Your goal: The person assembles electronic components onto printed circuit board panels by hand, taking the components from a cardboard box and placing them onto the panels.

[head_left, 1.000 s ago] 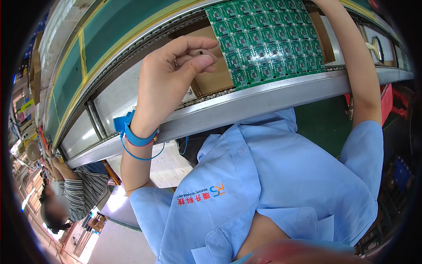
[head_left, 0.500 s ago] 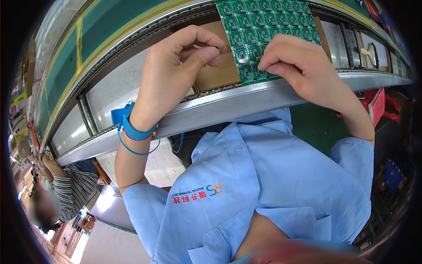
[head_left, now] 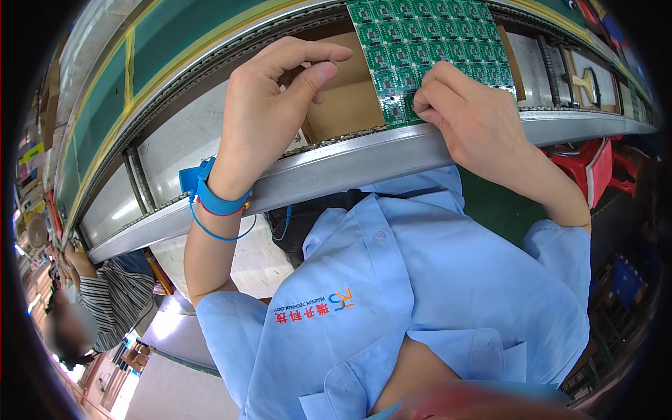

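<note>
Place: electronics factory, assembly line
Line: long metal rail [head_left: 350,159] with chain [head_left: 343,138] along it
Work: big green circuit board sheet [head_left: 427,49], many repeated units
Far side: green surface [head_left: 168,59], yellow edging
Wrist: blue strap [head_left: 222,203], thin cord
Clothes: light-blue work shirt [head_left: 476,266], chest logo
Left: another person [head_left: 124,302], striped top, near line

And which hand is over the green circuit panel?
The right hand, bare wrist; the left hand, wearing the blue strap, is off the panel's left edge.

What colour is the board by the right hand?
The board is green, in a repeating grid pattern; the head view shows it.
</note>
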A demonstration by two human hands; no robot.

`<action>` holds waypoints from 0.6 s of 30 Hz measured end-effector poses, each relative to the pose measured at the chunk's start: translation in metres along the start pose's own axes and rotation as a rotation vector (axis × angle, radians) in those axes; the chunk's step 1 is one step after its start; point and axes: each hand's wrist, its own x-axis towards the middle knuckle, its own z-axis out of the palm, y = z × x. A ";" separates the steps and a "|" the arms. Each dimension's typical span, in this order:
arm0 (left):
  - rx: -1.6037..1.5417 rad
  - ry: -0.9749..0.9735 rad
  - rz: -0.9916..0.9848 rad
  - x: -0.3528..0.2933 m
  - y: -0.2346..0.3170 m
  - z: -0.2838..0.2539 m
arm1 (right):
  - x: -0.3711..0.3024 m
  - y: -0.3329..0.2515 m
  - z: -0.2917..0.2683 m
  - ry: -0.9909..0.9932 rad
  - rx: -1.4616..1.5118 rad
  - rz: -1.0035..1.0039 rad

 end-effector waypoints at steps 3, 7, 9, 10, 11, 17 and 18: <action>-0.037 -0.013 -0.104 -0.002 0.003 -0.001 | 0.000 -0.003 -0.001 -0.006 -0.021 -0.004; -0.119 -0.019 -0.202 -0.004 0.009 0.001 | 0.000 -0.006 -0.001 -0.011 -0.058 0.020; -0.117 -0.058 -0.200 -0.004 0.012 0.001 | 0.000 -0.006 0.000 0.019 -0.056 0.001; -0.115 -0.098 -0.198 -0.004 0.013 0.001 | 0.000 -0.006 0.000 0.020 -0.055 0.002; -0.113 -0.100 -0.198 -0.005 0.014 0.003 | -0.001 -0.005 -0.001 0.010 -0.050 0.010; 0.048 -0.157 -0.127 -0.009 0.020 0.021 | -0.001 -0.002 -0.005 -0.024 -0.018 0.040; 0.119 -0.148 -0.026 -0.009 0.020 0.024 | 0.000 -0.001 -0.006 -0.039 -0.009 0.050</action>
